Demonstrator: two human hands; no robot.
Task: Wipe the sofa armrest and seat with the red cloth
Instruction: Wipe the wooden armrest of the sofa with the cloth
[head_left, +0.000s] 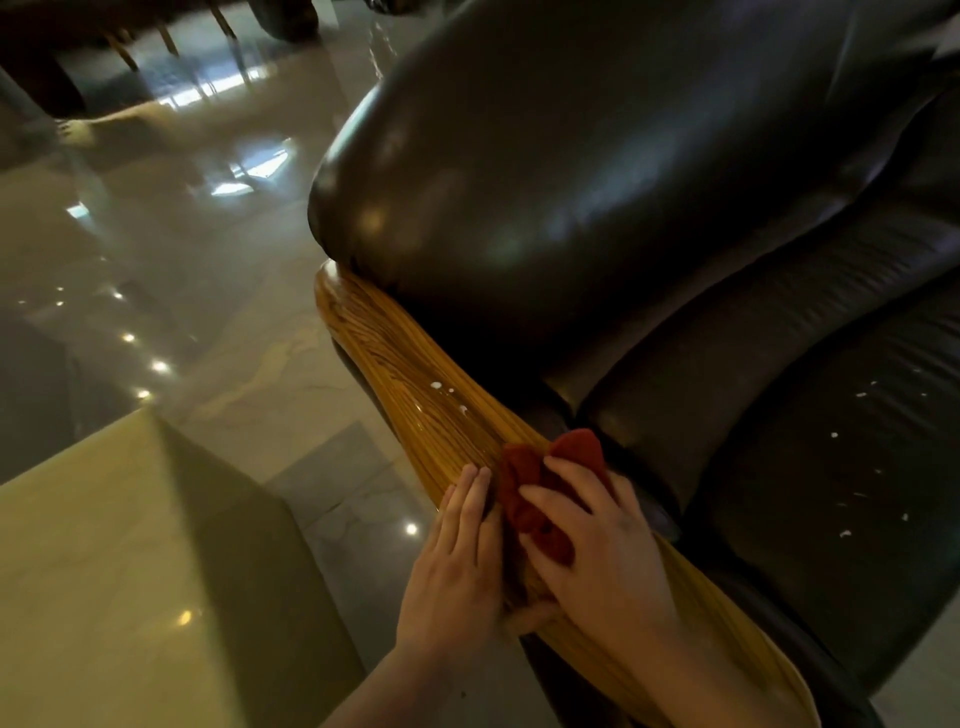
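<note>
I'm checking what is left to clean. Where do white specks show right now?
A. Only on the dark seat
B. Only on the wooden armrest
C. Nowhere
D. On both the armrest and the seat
D: white specks dot the wooden armrest ahead of the red cloth, and more are scattered over the dark seat.

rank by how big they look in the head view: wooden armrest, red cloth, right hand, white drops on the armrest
1. wooden armrest
2. right hand
3. red cloth, though the hand hides part of it, so 2 and 3 are unsure
4. white drops
</note>
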